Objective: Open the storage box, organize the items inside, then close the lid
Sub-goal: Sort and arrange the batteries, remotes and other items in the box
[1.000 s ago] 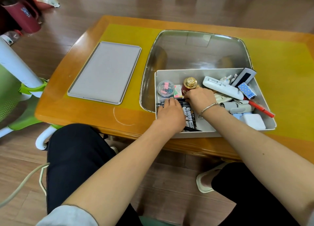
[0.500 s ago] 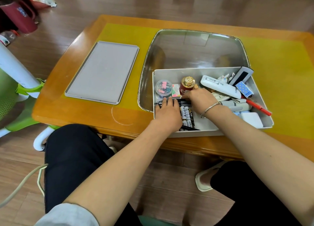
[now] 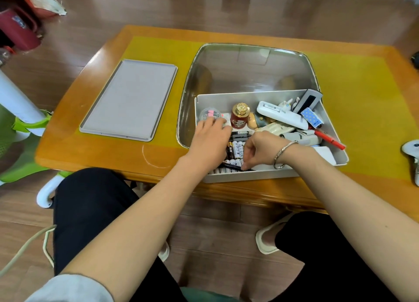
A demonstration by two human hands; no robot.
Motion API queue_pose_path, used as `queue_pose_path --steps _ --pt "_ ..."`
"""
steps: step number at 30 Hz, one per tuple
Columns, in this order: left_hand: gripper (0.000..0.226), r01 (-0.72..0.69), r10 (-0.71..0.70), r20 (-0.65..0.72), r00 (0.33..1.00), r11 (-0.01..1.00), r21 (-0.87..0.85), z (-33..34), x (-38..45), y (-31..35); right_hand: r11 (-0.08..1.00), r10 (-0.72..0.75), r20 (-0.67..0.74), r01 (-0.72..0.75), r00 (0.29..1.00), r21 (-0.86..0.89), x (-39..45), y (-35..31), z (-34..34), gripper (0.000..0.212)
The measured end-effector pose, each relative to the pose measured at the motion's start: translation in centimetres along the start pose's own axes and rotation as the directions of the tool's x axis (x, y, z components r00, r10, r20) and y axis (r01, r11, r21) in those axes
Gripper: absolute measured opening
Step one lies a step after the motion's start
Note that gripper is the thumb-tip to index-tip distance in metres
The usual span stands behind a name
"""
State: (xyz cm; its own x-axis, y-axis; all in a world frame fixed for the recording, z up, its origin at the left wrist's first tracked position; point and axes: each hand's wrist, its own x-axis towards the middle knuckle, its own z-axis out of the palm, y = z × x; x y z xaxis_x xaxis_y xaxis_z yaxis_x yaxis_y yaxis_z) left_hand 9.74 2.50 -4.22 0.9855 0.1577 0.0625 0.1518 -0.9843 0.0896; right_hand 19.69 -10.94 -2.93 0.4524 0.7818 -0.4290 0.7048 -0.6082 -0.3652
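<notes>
The storage box (image 3: 267,175) sits open at the near edge of the surface (image 3: 108,152), its lid (image 3: 129,98) lying flat well to the left, so the work in hand looks like the sorting stage. Both hands are inside the box's near-left part. The left hand (image 3: 209,140) lies with fingers fairly straight, reaching toward the far-left corner where its fingertips touch the clear round case (image 3: 209,114); this grip is open, pressing rather than holding. The right hand (image 3: 260,150) curls downward, its fingertips (image 3: 244,166) meeting at a thin black pen (image 3: 235,166); whether it already pinches the pen or only touches it, I cannot tell. The pen lies directly beneath that grip, nearer the right hand than the left, its long axis running roughly left to right along the near wall, slightly slanted, the left end a little farther away. The batteries (image 3: 235,150) lie in rows between the two hands, each one's long axis pointing away from the person, across the pen's line. A likely next move is lifting the pen clear of the batteries. The red-capped bottle (image 3: 239,118) stands upright just beyond.
</notes>
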Motion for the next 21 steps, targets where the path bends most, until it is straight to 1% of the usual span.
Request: queue_pose_path --steps 1,2,3,5,6,7,8,10,13,17,19,21 --pt "0.058 0.064 -0.065 -0.073 0.995 0.998 -0.016 -0.2 -0.2 -0.1 1.0 0.002 0.036 -0.002 0.999 -0.001 0.2 -0.1 0.2 0.016" --pt "0.065 0.148 -0.152 -0.118 0.981 0.988 -0.046 -0.3 -0.5 -0.3 1.0 0.002 0.06 -0.002 0.998 -0.005 0.4 -0.1 0.4 0.013" --pt "0.076 0.237 -0.247 -0.122 0.961 0.968 -0.087 -0.5 -0.7 -0.5 1.0 0.003 0.074 -0.002 0.997 -0.013 0.6 0.0 0.5 0.01" --pt "0.096 0.378 -0.391 -0.04 0.92 0.908 -0.18 -0.5 -1.0 -1.2 0.999 0.008 0.089 -0.005 0.996 -0.035 0.8 0.2 0.8 0.003" --pt "0.1 0.422 -0.429 0.015 0.903 0.881 -0.214 -0.5 -1.1 -1.5 0.999 0.008 0.094 -0.004 0.996 -0.045 0.8 0.2 0.9 0.002" --pt "0.099 0.452 -0.451 0.061 0.891 0.863 -0.226 -0.3 -1.2 -1.7 0.999 0.006 0.095 -0.001 0.995 -0.052 0.9 0.3 1.0 0.002" --pt "0.094 0.474 -0.465 0.095 0.88 0.854 -0.214 -0.1 -1.3 -1.9 0.999 0.001 0.094 0.004 0.996 -0.054 0.8 0.3 1.1 0.002" --pt "0.079 0.494 -0.48 0.116 0.869 0.848 -0.191 0.2 -1.4 -2.0 0.999 -0.014 0.068 0.016 0.998 -0.036 0.7 0.3 0.9 0.005" --pt "0.059 0.49 -0.48 0.103 0.871 0.832 -0.259 0.2 -1.2 -2.2 0.998 -0.002 -0.041 0.005 0.999 0.058 0.5 0.6 0.3 0.012" --pt "0.055 0.461 -0.453 0.102 0.885 0.831 -0.312 0.2 -1.4 -2.6 0.991 0.02 -0.202 0.008 0.979 0.136 0.8 1.3 -0.5 0.009" --pt "0.057 0.455 -0.447 0.103 0.888 0.831 -0.32 0.2 -1.5 -3.0 0.996 0.027 -0.251 -0.004 0.968 0.09 1.3 1.5 -0.7 0.01" --pt "0.057 0.451 -0.441 0.107 0.891 0.835 -0.316 0.3 -1.5 -3.5 0.999 0.037 -0.32 -0.039 0.947 0.0 2.0 1.4 -0.6 0.011"
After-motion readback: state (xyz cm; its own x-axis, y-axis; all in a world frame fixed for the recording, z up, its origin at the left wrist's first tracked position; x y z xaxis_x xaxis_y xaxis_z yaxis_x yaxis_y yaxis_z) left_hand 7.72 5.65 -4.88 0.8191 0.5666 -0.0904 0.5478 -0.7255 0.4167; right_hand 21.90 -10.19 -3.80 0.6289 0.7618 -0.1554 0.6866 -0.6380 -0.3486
